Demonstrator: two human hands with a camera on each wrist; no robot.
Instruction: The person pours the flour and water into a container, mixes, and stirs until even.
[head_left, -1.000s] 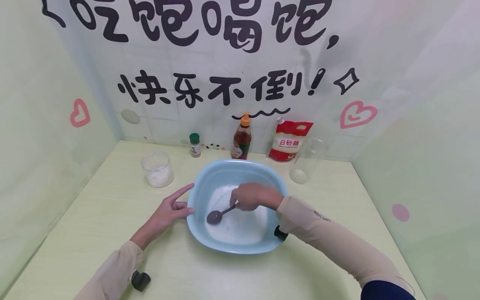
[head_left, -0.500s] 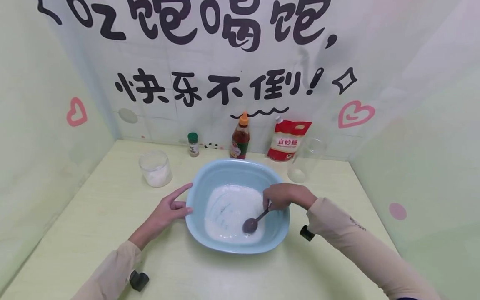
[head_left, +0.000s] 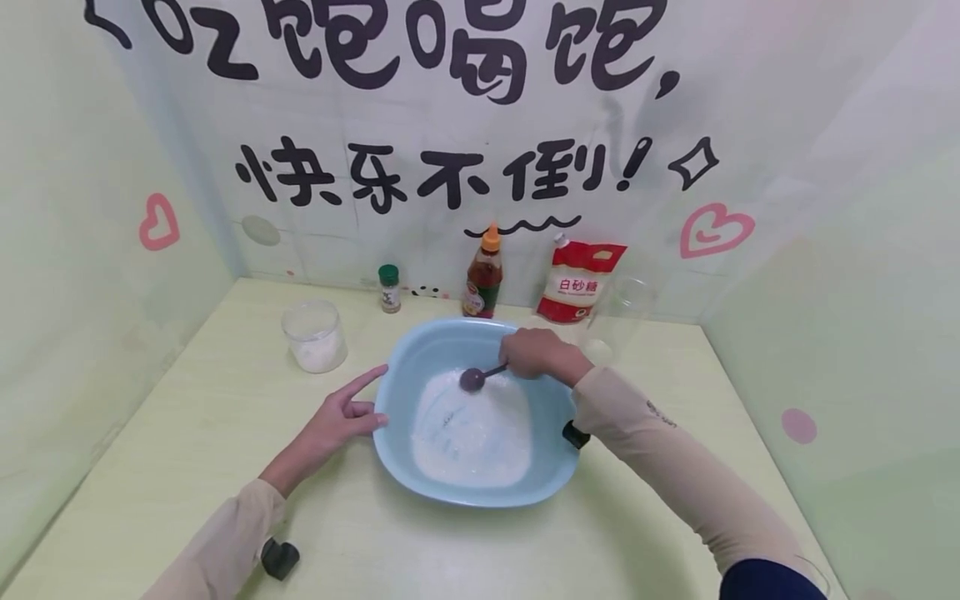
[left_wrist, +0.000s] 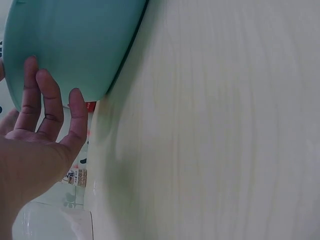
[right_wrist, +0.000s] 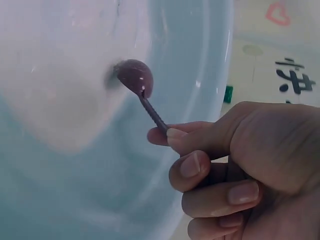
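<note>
A light blue basin (head_left: 405,467) stands on the table with a layer of white, wet-looking contents (head_left: 472,442) across its bottom. My right hand (head_left: 536,352) pinches the handle of a dark spoon (head_left: 472,380) between thumb and index finger, the other fingers curled in. In the right wrist view the round bowl of the spoon (right_wrist: 135,76) is over the white contents; whether it touches them I cannot tell. My left hand (head_left: 333,425) touches the basin's left rim with thumb and index finger. Its other fingers (left_wrist: 50,107) lie spread and loosely bent beside the outer wall.
Along the back stand a green-capped shaker (head_left: 389,290), a sauce bottle (head_left: 483,279), a red pouch (head_left: 576,282) and a clear cylindrical container (head_left: 622,321), partly behind my right hand. A clear jar of white powder (head_left: 317,337) is at left. Walls close three sides.
My right hand has swept the spoon rightward across the basin, then up and left toward its back side. The left hand stays at the rim.
</note>
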